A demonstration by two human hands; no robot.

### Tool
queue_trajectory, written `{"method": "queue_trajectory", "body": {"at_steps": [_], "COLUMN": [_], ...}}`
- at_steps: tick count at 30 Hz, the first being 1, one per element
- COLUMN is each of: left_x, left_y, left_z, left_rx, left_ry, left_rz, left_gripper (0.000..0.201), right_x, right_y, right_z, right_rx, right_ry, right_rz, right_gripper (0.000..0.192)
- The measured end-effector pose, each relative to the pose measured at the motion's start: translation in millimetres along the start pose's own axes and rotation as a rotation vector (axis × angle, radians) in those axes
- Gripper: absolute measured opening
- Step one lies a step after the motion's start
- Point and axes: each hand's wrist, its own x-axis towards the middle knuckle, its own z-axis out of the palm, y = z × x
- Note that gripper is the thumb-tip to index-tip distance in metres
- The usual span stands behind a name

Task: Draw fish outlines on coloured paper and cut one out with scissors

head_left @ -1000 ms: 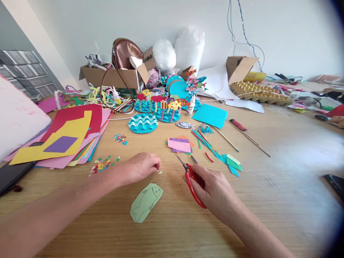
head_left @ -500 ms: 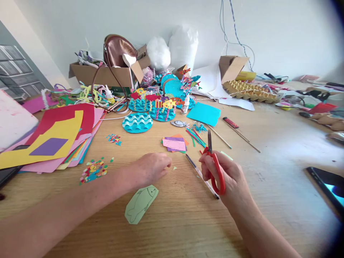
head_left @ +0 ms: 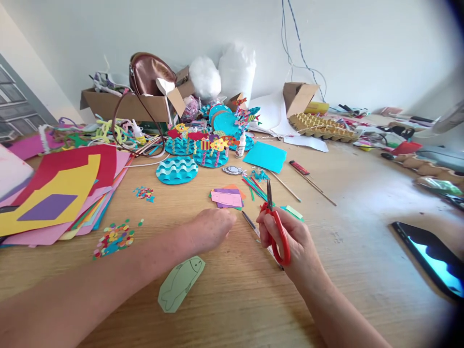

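Note:
My right hand [head_left: 290,239] grips red-handled scissors [head_left: 276,223], blades shut and pointing up. My left hand [head_left: 212,228] rests on the wooden table [head_left: 355,193] with fingers curled together at the tabletop, just left of the scissors; what it pinches, if anything, is too small to tell. A pale green paper piece with a drawn fish [head_left: 180,283] lies below my left hand. A thin paintbrush [head_left: 250,224] lies between my hands, partly hidden by the right one. A small stack of pink and purple paper pieces [head_left: 226,197] sits just beyond.
Coloured paper sheets [head_left: 54,193] and confetti [head_left: 113,238] lie at the left. Blue paper wave discs [head_left: 177,169], a glue bottle [head_left: 239,144] and cardboard boxes [head_left: 123,104] crowd the back. A phone [head_left: 431,258] lies at the right; an egg carton [head_left: 322,125] sits behind.
My right hand lifted the scissors from lying on the table to upright with blades pointing up. My left hand slid slightly right. The view panned to the right.

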Motion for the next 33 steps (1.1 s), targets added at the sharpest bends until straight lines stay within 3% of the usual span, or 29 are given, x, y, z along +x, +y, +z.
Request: {"method": "queue_trajectory", "body": {"at_steps": [5,10,16,20,25,33], "left_x": [2,4,-22,-37,-41,-42], "left_y": [-1,-15,-45,-57,-59,-59], "left_z": [2.0,-0.8,-29.1,-24.5,-7.1,-2.7], "left_rx": [-0.022,-0.081,-0.136,-0.107,-0.067,-0.037], "left_ry": [-0.004,-0.043,-0.182,-0.256,-0.200,-0.104], "left_rz": [-0.009,-0.007,-0.024,-0.042,-0.043,-0.021], "left_gripper": [0.012,0.011,0.010,0.010,0.010,0.010], "right_x": [1,1,1,2,2,3], "right_y": [2,4,2,2,4,2], "right_z": [0,-1,1,2,2,4], "right_rx": [0.016,0.002,0.021,0.012,0.014,-0.003], "right_ry": [-0.002,0.014,-0.010,-0.034,-0.038,-0.069], "right_rz": [0.014,0.031,0.022,0.028,0.043,0.060], "right_gripper": [0.038,0.039,0.041,0.044,0.043,0.044]}}
